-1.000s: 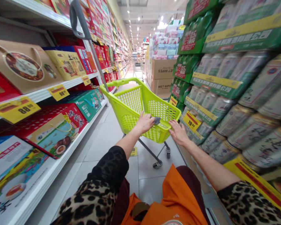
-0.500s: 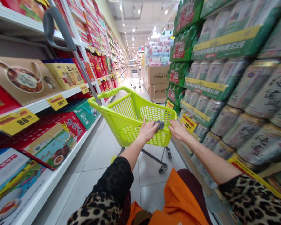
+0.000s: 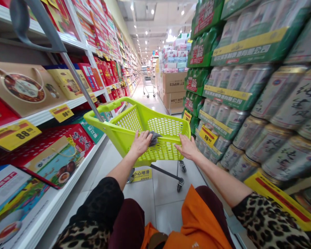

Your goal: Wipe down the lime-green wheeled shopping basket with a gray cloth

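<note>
A lime-green shopping cart point(image 3: 129, 143) stands sideways across the aisle before my knees, its grey handle point(image 3: 41, 31) up at the left. My left hand point(image 3: 140, 143) is closed on a dark grey cloth point(image 3: 154, 137) and presses it against the near top rim of the basket. Farther right along that rim, my right hand point(image 3: 187, 146) grips the basket near its corner, thumb on the near side and fingers over the top. The undersides of both hands' fingers are partly hidden.
Gift boxes fill the white shelves point(image 3: 45, 119) on the left. Shrink-wrapped beer cans point(image 3: 259, 135) are stacked close on the right. Wet-wipe cartons point(image 3: 174, 88) and another cart point(image 3: 148, 84) stand farther down the aisle. A yellow floor sticker point(image 3: 142, 175) lies under the green cart.
My left hand has moved left along the rim with the cloth. The cart has shifted and turned a little to the left, and my right hand has gone with its corner.
</note>
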The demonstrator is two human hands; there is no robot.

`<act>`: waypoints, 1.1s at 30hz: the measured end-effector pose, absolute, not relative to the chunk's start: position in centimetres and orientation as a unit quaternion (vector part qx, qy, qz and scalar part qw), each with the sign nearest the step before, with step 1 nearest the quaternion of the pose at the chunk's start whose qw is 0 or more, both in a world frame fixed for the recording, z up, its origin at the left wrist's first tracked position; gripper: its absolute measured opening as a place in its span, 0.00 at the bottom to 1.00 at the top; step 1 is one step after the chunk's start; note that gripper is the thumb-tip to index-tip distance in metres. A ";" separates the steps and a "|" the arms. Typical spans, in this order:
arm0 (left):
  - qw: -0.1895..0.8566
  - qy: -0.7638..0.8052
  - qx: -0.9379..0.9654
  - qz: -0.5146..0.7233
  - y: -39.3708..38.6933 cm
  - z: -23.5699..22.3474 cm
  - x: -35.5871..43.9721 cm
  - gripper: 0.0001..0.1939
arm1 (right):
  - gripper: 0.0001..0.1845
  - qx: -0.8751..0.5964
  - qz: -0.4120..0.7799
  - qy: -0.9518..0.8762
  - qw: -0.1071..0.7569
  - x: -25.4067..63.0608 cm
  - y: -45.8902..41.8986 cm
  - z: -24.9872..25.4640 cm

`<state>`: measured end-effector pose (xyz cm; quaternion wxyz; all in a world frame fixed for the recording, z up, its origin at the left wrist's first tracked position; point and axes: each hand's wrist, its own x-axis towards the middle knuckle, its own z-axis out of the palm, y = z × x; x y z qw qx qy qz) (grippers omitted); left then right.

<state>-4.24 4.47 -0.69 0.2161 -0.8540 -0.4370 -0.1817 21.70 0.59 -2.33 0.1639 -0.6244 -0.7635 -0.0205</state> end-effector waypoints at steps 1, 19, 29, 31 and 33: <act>0.210 -0.435 -0.858 -0.178 4.4 -0.6 -4.5 0.15 | 0.34 -0.624 -0.018 -0.762 0.172 21.3 0.7 -2.2; 0.114 -0.386 -0.846 -0.350 1.7 3.8 -5.1 0.28 | 0.23 -0.395 0.484 -0.510 0.591 6.1 3.6 3.3; 0.239 -0.523 -0.759 -0.306 0.3 2.7 -12.7 0.20 | 0.28 -0.539 0.008 -0.804 0.253 10.8 0.5 -0.3; 0.237 -0.497 -0.777 -0.305 0.0 1.5 -11.6 0.19 | 0.29 -0.538 -0.024 -0.817 0.208 11.1 0.5 -0.7; 0.245 -0.463 -0.797 -0.301 -0.2 0.5 -9.9 0.16 | 0.29 -0.536 -0.037 -0.822 0.190 11.3 0.6 -0.8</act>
